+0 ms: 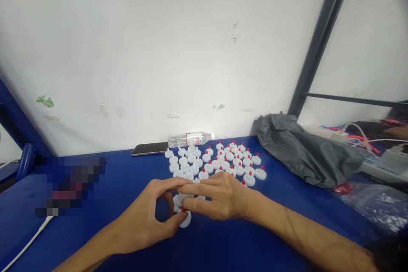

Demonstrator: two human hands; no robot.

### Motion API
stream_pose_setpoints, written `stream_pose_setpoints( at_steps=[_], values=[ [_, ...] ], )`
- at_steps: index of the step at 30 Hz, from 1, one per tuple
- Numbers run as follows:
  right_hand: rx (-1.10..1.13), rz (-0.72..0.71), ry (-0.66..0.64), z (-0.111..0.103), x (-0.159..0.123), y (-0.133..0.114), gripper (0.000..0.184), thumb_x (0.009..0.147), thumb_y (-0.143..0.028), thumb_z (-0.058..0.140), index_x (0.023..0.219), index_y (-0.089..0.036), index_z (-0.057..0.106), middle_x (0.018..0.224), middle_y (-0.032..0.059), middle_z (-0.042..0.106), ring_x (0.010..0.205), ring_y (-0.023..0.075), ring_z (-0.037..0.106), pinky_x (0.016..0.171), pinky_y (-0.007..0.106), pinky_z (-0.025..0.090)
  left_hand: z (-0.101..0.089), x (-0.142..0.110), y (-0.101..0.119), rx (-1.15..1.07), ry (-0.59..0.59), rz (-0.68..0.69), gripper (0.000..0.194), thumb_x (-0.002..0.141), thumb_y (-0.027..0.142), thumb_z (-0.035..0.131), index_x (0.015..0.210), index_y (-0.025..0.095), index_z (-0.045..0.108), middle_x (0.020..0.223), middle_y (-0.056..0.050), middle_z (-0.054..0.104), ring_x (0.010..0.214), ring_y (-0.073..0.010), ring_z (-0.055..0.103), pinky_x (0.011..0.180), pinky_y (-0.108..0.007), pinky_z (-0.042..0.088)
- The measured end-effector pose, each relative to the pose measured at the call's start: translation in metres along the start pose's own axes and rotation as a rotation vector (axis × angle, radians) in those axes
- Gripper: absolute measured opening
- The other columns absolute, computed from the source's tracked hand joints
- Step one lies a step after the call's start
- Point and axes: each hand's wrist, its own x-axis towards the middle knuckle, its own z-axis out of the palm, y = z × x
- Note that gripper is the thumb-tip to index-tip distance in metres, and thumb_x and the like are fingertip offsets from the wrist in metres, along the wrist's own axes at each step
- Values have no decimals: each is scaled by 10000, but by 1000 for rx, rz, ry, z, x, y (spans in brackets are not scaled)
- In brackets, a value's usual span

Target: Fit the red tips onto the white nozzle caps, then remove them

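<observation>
My left hand point(149, 210) curves round a white nozzle cap point(185, 220), its thumb pressed on the cap beside a small red tip point(183, 209). From the right, my right hand point(219, 195) reaches in with bent fingers meeting at the red tip; its thumb is hidden. The index finger of my left hand touches the fingers of the right. Other white caps lie partly hidden under and behind both hands. Farther back, several white caps without red tips point(184, 161) stand at the left, and several red-tipped caps point(237, 161) stand at the right.
On the blue table point(127, 187), a clear plastic bottle point(191, 139) lies by the wall beside a black phone point(149, 148). A dark grey plastic bag point(302, 148) and a clear bag point(372, 204) sit at the right, near a power strip point(389, 165). A white cable point(28, 244) runs at the left.
</observation>
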Motion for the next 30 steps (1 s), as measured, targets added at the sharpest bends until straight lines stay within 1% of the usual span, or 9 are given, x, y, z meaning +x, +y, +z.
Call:
stream_pose_setpoints(
  at_steps=[3, 7, 10, 18, 22, 25, 27, 28, 30],
  values=[
    [-10, -6, -26, 0, -2, 1, 240, 926, -123, 487, 947, -233, 699, 1100, -66, 721, 536, 64, 545, 411, 231, 378, 0, 3, -3, -61, -13, 10, 435, 792, 189, 643, 1219, 266, 604, 887, 30, 709, 605, -88, 570, 559, -191, 509],
    [-23, -3, -46, 0, -3, 1, 258, 943, -149, 475, 987, -259, 704, 1135, -79, 713, 544, 61, 564, 413, 224, 402, -1, 4, -7, -141, -30, 2, 467, 758, 150, 662, 1211, 255, 620, 854, 32, 734, 595, -88, 574, 544, -186, 491],
    [-44, -7, -26, -2, -1, -1, 244, 928, -160, 507, 979, -282, 712, 1135, -84, 714, 525, 59, 554, 400, 221, 400, -1, 5, -4, -158, -23, 3, 479, 731, 120, 663, 1188, 262, 642, 819, 37, 741, 588, -92, 585, 522, -182, 472],
    [-84, -22, 38, -2, 2, -4, 260, 905, -148, 522, 931, -306, 727, 1093, -93, 720, 486, 53, 510, 372, 214, 373, -1, 4, -3, -199, -37, -35, 512, 696, 73, 656, 1169, 270, 655, 862, 19, 760, 563, -89, 587, 507, -186, 451],
    [-87, 0, -8, -1, 2, -2, 253, 902, -137, 518, 926, -298, 712, 1080, -95, 718, 468, 53, 501, 381, 221, 365, -2, 4, -2, -187, -59, -88, 505, 756, 145, 661, 1240, 282, 607, 1024, -7, 733, 625, -103, 605, 537, -204, 476],
    [-61, 34, -6, 0, 1, 4, 162, 918, -197, 538, 938, -247, 691, 1111, -71, 717, 502, 59, 543, 401, 234, 369, -7, 5, -5, -101, -25, -140, 540, 843, 308, 644, 1360, 321, 487, 1062, 0, 703, 673, -118, 604, 602, -231, 512],
    [-31, 81, 1, -1, 0, 10, 140, 942, -247, 541, 982, -209, 669, 1089, -32, 725, 584, 64, 602, 451, 227, 387, -12, 6, -11, 32, 47, -114, 540, 895, 366, 581, 1407, 324, 414, 1065, -5, 690, 740, -143, 608, 686, -268, 528],
    [-14, 123, -14, -2, -1, 14, 150, 957, -267, 534, 1002, -194, 657, 1058, -13, 730, 627, 67, 622, 478, 220, 389, -15, 7, -15, 136, 84, -71, 492, 918, 356, 542, 1395, 311, 427, 1087, -18, 681, 805, -164, 610, 752, -297, 525],
    [16, 240, -80, -4, -4, 23, 178, 982, -307, 512, 1012, -186, 639, 1003, 7, 729, 675, 74, 635, 503, 214, 363, -22, 9, -23, 391, 120, 52, 347, 945, 283, 467, 1284, 275, 540, 1123, -49, 662, 953, -213, 584, 885, -362, 477]
  ],
)
